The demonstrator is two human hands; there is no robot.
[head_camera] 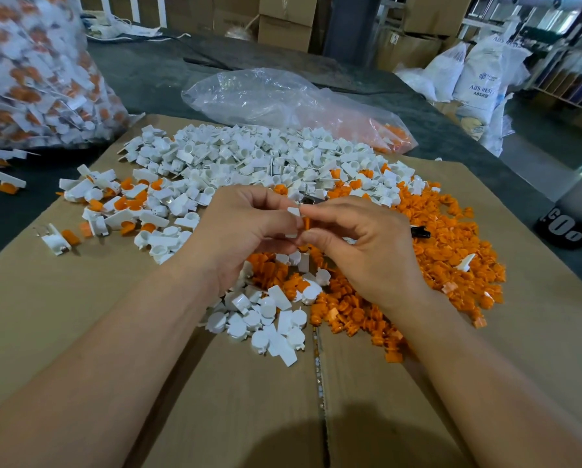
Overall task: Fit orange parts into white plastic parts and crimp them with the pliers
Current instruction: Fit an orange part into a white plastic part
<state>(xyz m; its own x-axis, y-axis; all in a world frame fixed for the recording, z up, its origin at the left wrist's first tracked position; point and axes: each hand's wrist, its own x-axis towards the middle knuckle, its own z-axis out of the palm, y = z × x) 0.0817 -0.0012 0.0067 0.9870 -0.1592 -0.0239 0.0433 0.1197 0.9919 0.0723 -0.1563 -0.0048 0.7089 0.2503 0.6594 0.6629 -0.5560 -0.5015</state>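
My left hand (245, 228) pinches a white plastic part (294, 212) above the middle of the cardboard. My right hand (360, 244) pinches an orange part (307, 222) and holds it against the white one. Under the hands lie a heap of loose white parts (249, 157) at the back and a heap of orange parts (451, 251) on the right. The pliers are mostly hidden behind my right hand; a black handle tip (420, 232) and a bit of metal jaw (311, 199) show. Fitted white-and-orange pieces (120, 204) lie at the left.
A flattened cardboard box (80, 298) covers the dark table. A full clear bag of fitted pieces (36, 72) stands at back left. A nearly empty clear bag (282, 99) lies behind the heaps. White sacks (478, 76) and cartons stand beyond the table.
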